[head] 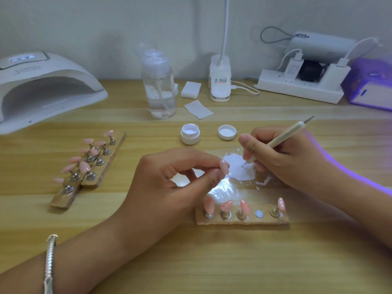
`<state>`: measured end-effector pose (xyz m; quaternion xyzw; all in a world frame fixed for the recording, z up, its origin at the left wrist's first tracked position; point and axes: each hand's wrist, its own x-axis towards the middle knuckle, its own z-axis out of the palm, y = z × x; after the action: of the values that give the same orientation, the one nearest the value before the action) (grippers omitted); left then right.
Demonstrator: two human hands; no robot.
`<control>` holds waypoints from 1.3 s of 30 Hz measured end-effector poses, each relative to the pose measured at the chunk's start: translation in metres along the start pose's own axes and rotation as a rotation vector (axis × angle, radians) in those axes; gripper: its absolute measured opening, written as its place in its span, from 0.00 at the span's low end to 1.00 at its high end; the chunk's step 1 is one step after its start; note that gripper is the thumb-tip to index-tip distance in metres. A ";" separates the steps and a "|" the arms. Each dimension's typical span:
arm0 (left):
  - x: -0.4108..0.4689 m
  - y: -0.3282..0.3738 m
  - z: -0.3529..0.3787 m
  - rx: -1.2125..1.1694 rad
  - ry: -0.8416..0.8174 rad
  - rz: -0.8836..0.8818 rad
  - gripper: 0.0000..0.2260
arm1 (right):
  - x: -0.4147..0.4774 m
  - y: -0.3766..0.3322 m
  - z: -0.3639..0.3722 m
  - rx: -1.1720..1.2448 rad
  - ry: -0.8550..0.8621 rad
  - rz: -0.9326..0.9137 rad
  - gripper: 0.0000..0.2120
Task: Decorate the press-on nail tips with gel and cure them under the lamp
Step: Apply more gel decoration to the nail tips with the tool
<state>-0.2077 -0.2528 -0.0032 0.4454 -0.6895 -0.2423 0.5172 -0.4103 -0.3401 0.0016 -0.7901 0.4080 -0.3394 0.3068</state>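
– While the head view is the only one we have, where is the nail being worked on?
– Dead centre. The left hand [180, 177] pinches a pink nail tip [224, 167] between thumb and curled fingertips, raised just above the table. Whether its metal peg is inside the pinch I cannot tell.
– And the other hand?
– The right hand [282, 158] is wrapped round a white dotting pen [282, 139], pencil-fashion. The pen's point touches the white gel patch [239, 168] on a glossy palette sheet [222, 189], at three o'clock of the tip.
– How will that tip handle?
– I judge it feather-light: thin, stiff plastic, glossy and so slippery. A hard squeeze could flick it away. It is best held by the side edges or underside, with skin kept off the top face where wet gel goes.
– Where does it belong?
– Likely on the bare magnet slot [259, 214] of the holder strip [244, 221] at six o'clock. Three mounted tips stand at the slot's nine o'clock and one at its three.
– And curing?
– The white curing lamp [42, 88] sits at ten o'clock and a purple-glowing lamp [371, 85] at two. The open gel jar [190, 134] and its lid [227, 132] are at twelve.
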 end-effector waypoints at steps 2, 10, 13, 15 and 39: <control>0.000 0.000 0.000 0.007 0.001 0.002 0.04 | 0.000 0.001 0.000 0.004 -0.005 -0.010 0.19; -0.001 -0.001 -0.001 -0.043 -0.038 0.038 0.04 | -0.001 -0.014 -0.004 0.178 0.099 -0.067 0.17; -0.001 -0.002 -0.001 -0.069 -0.050 0.038 0.04 | -0.005 -0.033 -0.006 0.340 0.146 -0.131 0.17; 0.000 -0.002 -0.001 -0.080 -0.052 0.037 0.04 | -0.011 -0.044 -0.005 0.406 0.180 -0.174 0.15; 0.001 0.002 -0.001 -0.093 -0.074 0.075 0.04 | -0.030 -0.055 0.018 0.308 0.122 -0.219 0.18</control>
<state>-0.2080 -0.2530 -0.0008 0.3852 -0.7124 -0.2710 0.5202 -0.3856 -0.2847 0.0245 -0.7515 0.2804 -0.4764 0.3601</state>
